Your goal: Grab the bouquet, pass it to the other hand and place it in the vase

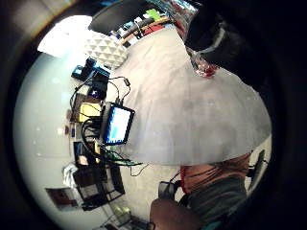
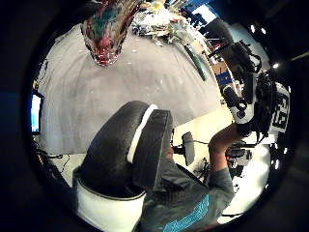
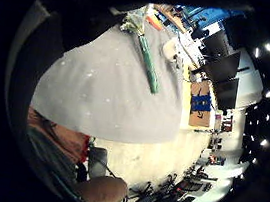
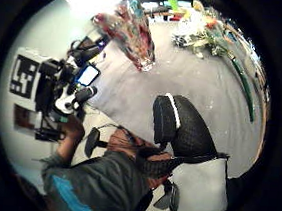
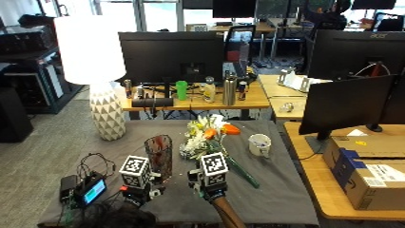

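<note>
Bouquet point(image 5: 212, 137) is lying on the dark grey surface point(image 5: 278, 190) near the middle of the outside view — white and orange blooms at the upper end, green wrapped stems running down toward the lower right. No hand is touching it.

Starting at the far left of that view, a white lamp point(image 5: 95, 71) with a patterned base is standing at the upper left corner of the surface, and a small device with a lit screen point(image 5: 91, 191) is sitting with its cables at the lower left. Just right of it, low in the frame, the left hand point(image 5: 136, 190) is hovering in front of the vase point(image 5: 159, 159), a tall glass with dark red tints standing upright just left of the bouquet and apart from it. Its fingers are not showing clearly, so I cannot tell whether they are apart or curled.

Next, at lower centre, the right hand point(image 5: 212, 185) is hanging above the surface near the bouquet's stem end, its forearm reaching up from the lower edge; its fingers cannot be made out either. In the right little-finger palm view the green stems point(image 3: 147, 65) are lying flat on the cloth, well clear of that palm.

Further right, a white mug point(image 5: 259, 145) is standing beside the bouquet.
</note>
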